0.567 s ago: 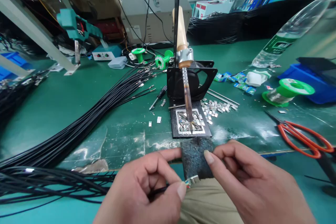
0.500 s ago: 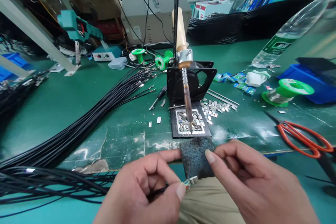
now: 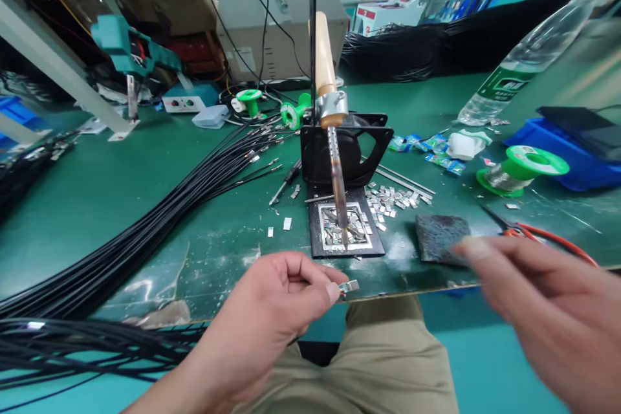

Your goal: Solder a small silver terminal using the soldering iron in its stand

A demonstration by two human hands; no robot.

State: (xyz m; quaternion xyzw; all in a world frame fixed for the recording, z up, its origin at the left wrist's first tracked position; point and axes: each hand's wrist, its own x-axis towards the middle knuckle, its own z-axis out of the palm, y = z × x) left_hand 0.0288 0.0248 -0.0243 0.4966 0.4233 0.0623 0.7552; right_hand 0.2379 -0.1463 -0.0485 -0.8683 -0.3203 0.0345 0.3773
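My left hand (image 3: 286,304) pinches a cable just behind its small metal connector (image 3: 352,285), whose tip points right, with coloured wires showing by the thumb. Most of this cable is hidden by the hand. At the right, a dark, rough foam pad (image 3: 440,239) is at the table's front edge. My right hand (image 3: 528,304) has its thumb and forefinger closed at the pad's right edge; the hand is slightly blurred. Between and beyond the hands, a soldering iron (image 3: 334,162) with a wooden handle hangs in its stand, tip down over a framed tray (image 3: 323,247) of metal bits.
Loose connectors (image 3: 388,200) lie right of the stand. A black fan (image 3: 320,162) stands behind the iron. Black cables (image 3: 160,226) spread across the left. Orange-handled scissors (image 3: 548,233), a solder spool (image 3: 507,178) and a water bottle (image 3: 514,77) are at the right.
The foam pad has moved from between my hands above my lap to the right side of the table edge, with my right hand. The left hand keeps the cable, its connector now higher.
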